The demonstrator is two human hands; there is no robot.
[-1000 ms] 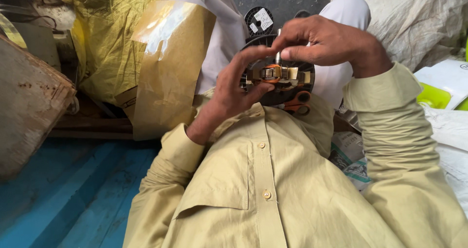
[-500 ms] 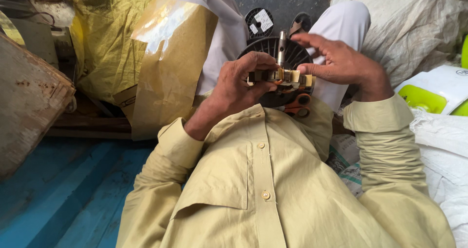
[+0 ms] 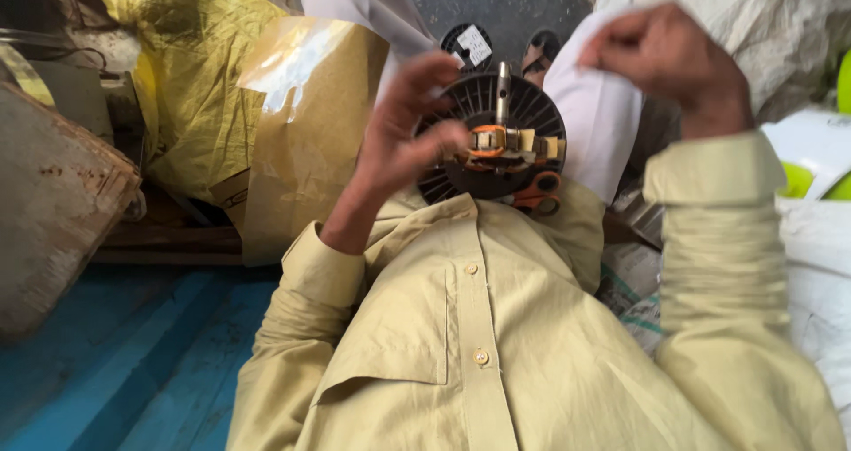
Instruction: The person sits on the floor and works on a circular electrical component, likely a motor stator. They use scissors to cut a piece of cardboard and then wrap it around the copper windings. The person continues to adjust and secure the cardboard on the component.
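My left hand (image 3: 403, 145) grips the left rim of a black round finned disc (image 3: 532, 105) in front of my chest. A metal shaft (image 3: 503, 92) stands up from the disc's middle, and an orange wound piece with tan strips (image 3: 496, 143) lies across its hub. My right hand (image 3: 669, 61) is raised up and to the right of the disc, apart from it, with fingers curled together. Nothing is visible in that hand. Orange-handled scissors (image 3: 542, 194) lie just under the disc.
A black spool with a white label (image 3: 467, 43) and a sandal (image 3: 537, 54) lie beyond the disc. Yellow plastic (image 3: 199, 70) and a shiny brown wrapped board (image 3: 301, 141) stand at left, by a rusty box (image 3: 53, 194). The blue floor (image 3: 106, 362) is below, white sacks (image 3: 762, 16) at right.
My right hand has let go of the disc's middle and lifted up and to the right. My left hand still holds the disc, now with its fingers spread more.
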